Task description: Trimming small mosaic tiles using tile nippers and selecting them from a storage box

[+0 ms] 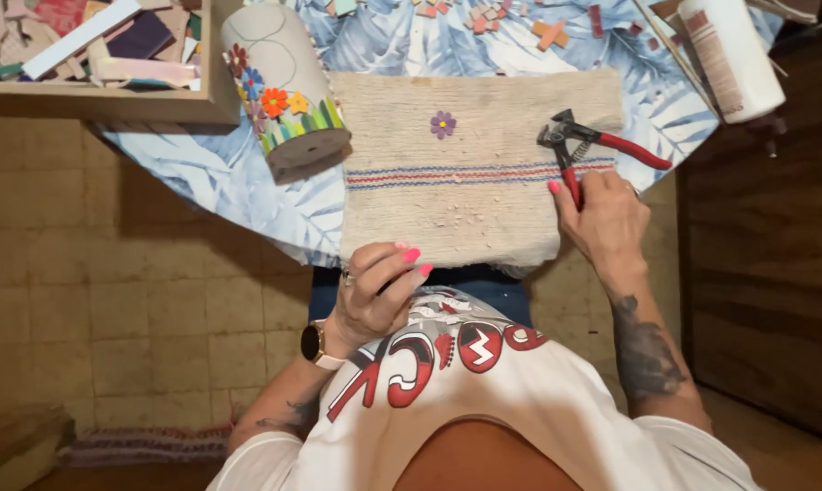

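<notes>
- The red-handled nippers (pixel 592 145) lie on the right part of a woven beige cloth (pixel 465 182), jaws pointing left.
- The right hand (pixel 602 218) rests on one handle, its grip closed around it.
- The left hand (pixel 379 291) hangs at the cloth's near edge, fingers curled, pinching nothing visible.
- A purple flower piece (pixel 443 124) sits mid-cloth.
- A decorated cylinder (pixel 288 86) lies on the leaf-patterned surface (pixel 220 182).

My surface (pixel 247 195) wears a blue leaf-print cloth; on it lie a woven mat (pixel 470 205), a flower-tiled pot (pixel 283 86), a wooden tray (pixel 111 102) and a white bottle (pixel 731 55).
</notes>
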